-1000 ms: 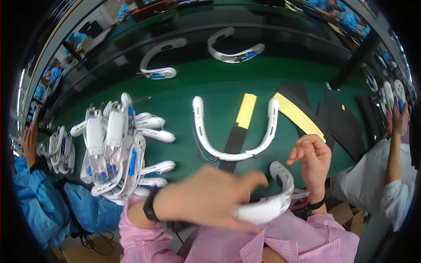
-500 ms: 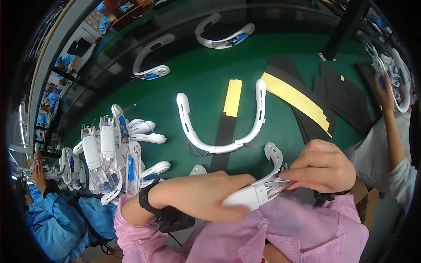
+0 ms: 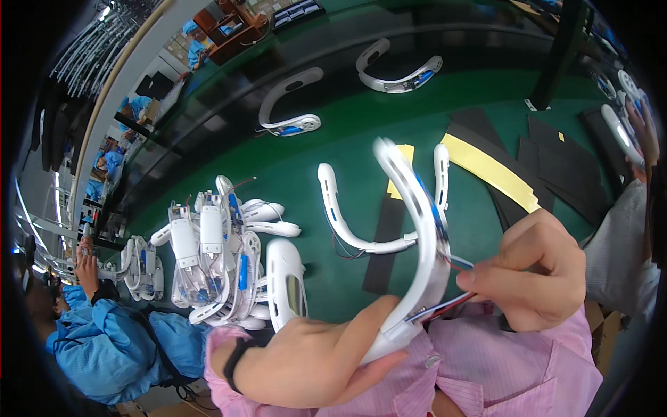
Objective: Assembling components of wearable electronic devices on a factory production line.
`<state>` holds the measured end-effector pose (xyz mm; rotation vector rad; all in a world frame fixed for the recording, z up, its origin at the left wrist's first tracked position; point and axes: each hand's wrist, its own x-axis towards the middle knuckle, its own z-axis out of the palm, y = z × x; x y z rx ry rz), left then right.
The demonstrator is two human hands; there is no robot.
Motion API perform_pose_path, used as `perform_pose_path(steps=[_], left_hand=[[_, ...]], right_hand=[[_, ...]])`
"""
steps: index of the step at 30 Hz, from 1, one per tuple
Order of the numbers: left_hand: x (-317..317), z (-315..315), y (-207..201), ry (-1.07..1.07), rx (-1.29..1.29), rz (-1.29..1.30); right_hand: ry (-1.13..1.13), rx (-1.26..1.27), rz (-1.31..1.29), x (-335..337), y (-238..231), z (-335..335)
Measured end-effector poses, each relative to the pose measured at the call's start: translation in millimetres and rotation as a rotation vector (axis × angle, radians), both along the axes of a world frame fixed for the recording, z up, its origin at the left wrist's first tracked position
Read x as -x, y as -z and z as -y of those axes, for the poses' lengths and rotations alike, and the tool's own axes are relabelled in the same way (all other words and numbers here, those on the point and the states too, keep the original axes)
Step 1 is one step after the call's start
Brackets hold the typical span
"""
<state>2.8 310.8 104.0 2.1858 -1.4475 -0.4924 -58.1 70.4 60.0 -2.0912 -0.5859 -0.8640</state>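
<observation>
My left hand (image 3: 326, 358) is closed around the lower curve of a white U-shaped neck fan (image 3: 425, 254). One arm of the fan points up and away from me; its other rounded end (image 3: 285, 285) stands beyond my left wrist. Thin coloured wires (image 3: 445, 304) come out of the fan's open inner side. My right hand (image 3: 538, 278) pinches wires between thumb and forefinger, just right of the fan. Behind it, another white neck fan (image 3: 368, 247) lies on the green table, partly hidden by the held one.
Several white fan parts (image 3: 212, 257) are heaped on the left. Two fan pieces (image 3: 399, 83) lie farther back. Black strips (image 3: 566, 163) and a yellow-faced strip (image 3: 490, 170) lie to the right. Co-workers in blue (image 3: 111, 354) and grey (image 3: 622, 229) sit at both sides.
The held neck fan has turned, so that one arm now rises over the table. My right hand has drawn back from its inner side with the wires. The whole view has shifted.
</observation>
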Motion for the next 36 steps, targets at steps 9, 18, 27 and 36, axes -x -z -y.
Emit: perform_pose_path(steps=[9,18,27,36], left_hand=[[-37.5,61.1,143.6,-0.496,0.597,0.204],[-71.8,77.4,153.8,-0.476,0.601,0.158],[-98.4,89.2,140.3,-0.435,0.939,0.832],[-128.1,96.7,109.0,-0.418,1.067,1.181]], right_hand=[[-0.152,-1.12,-0.393,-38.4,26.2,-52.2],[-0.279,-1.151,-0.612,-42.0,33.1,-50.6],[-0.124,-0.369,-0.198,-37.0,27.8,-45.4],[-0.054,-0.369,-0.177,-28.8,24.4,-46.4]])
